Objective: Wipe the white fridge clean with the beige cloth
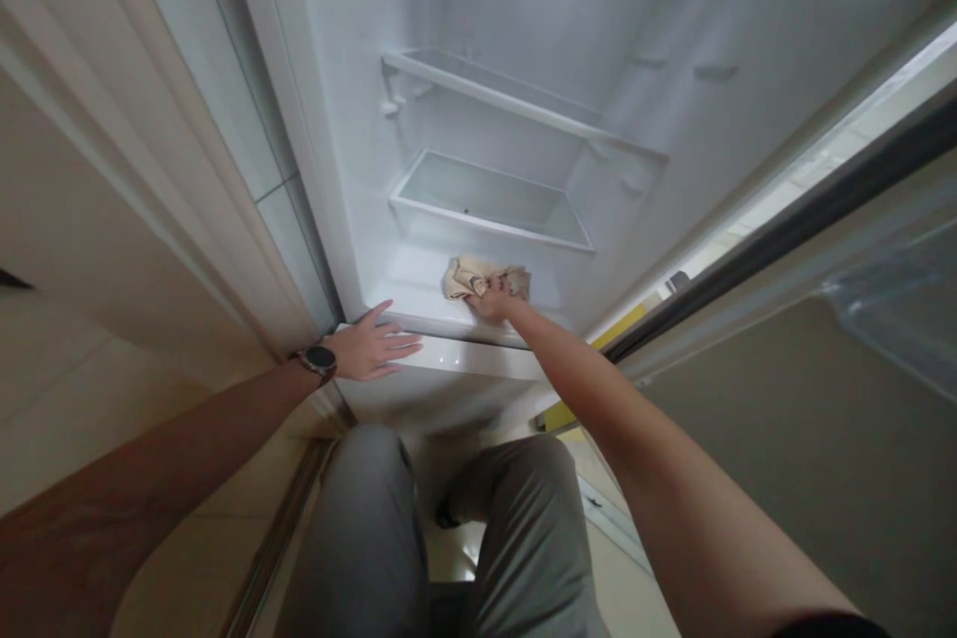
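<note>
The right grip (494, 302) in the head view is grasping a cloth (465, 277), its fingers bending over the near side of the fabric. The left grip (374, 347) is holding nothing; its fingers are spreading over the left end of a white front panel (449, 355). Whether it is bearing weight there, the view is not settling.

The cloth is lying on the compartment floor (411, 287) of a refrigerator, near the front edge and right of the middle. A lower shelf (485, 191) is sitting above it, and an upper shelf (493, 98) is spanning higher up.

The step in hand is, in this judgement, looking like wiping. Good practice would be pressing evenly through a flattened pad — not a loose bunch — and working from the rear corners toward the front edge. The forearm should be staying low enough for the knuckles to be clearing the lower shelf's front rim.

Condition of the cloth: it is showing beige, bunching into uneven folds, with a paler fold at its left and darker, patterned-looking patches elsewhere. Dampness and soiling are escaping inspection at this distance.
</note>
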Available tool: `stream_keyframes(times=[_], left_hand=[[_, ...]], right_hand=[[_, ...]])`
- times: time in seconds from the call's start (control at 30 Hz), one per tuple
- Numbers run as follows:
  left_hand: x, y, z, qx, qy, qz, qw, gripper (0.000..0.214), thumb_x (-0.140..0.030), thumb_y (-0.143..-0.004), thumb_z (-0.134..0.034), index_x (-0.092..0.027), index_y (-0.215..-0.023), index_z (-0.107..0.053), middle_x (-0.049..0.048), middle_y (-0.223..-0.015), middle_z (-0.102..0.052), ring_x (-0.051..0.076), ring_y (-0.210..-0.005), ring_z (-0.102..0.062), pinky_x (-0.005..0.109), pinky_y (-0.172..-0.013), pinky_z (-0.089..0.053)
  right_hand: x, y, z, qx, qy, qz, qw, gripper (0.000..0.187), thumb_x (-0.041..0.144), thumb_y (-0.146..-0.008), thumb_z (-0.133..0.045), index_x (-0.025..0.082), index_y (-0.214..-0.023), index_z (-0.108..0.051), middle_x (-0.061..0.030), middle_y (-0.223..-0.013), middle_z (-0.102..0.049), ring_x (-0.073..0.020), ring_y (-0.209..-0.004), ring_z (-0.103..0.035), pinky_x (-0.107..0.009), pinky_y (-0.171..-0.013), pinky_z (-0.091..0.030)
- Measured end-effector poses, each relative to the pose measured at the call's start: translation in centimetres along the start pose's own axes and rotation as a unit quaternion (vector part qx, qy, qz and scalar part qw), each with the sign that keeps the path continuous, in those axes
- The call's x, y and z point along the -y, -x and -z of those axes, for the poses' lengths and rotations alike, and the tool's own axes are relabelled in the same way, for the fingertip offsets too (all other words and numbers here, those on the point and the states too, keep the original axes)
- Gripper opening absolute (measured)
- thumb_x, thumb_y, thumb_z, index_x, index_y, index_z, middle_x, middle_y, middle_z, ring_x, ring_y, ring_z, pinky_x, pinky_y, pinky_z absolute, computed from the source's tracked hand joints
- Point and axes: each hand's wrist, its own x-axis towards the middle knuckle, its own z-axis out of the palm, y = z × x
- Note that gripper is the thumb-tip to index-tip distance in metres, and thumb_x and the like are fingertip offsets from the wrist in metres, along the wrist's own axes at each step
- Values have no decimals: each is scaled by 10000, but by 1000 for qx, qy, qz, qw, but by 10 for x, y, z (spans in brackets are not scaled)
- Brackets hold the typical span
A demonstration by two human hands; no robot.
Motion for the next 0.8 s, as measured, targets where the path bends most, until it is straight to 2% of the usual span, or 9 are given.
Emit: stream_keyframes(times=[0.2,0.37,0.47,0.63,0.8], left_hand=[[1,2,-4,6,8,10,1000,466,-423,-1031,-511,-333,-1484,-579,48,-1436,-661,245,-1137,-648,677,-1273,5],[-1,1,-1,17,5,13,1000,466,-416,-1037,-493,-328,-1487,-577,53,-1440,-658,247,-1132,-642,672,-1272,0],[-2,0,0,2,8,15,1000,460,-407,-1035,-495,-351,-1484,-578,43,-1425,-669,241,-1118,-647,658,-1277,-21],[-1,0,0,-16,11,8,1000,460,-415,-1031,-511,-348,-1481,-581,36,-1414,-677,240,-1096,-657,655,-1281,-16],[-3,0,2,0,13,14,1000,462,-397,-1017,-533,-346,-1473,-589,40,-1427,-668,243,-1118,-659,662,-1280,-34]], right_hand=[[6,9,-6,31,-1,14,999,796,706,-1005,-265,363,-1693,-57,-41,-1762,92,-441,-1597,115,-796,-1186,-104],[0,-8,-7,34,3,30,999,814,734,-992,-250,363,-1693,-69,-29,-1761,108,-439,-1596,119,-714,-1244,-41],[-3,-17,-8,38,3,35,999,837,768,-973,-238,370,-1690,-70,-17,-1760,117,-447,-1591,125,-703,-1249,-12],[-1,-21,-4,39,12,35,999,849,763,-977,-237,326,-1696,-119,-3,-1758,123,-438,-1586,162,-670,-1268,-24],[-1,-28,3,58,32,31,997,874,779,-976,-266,254,-1675,-271,-34,-1757,122,-462,-1591,92,-634,-1281,-73]])
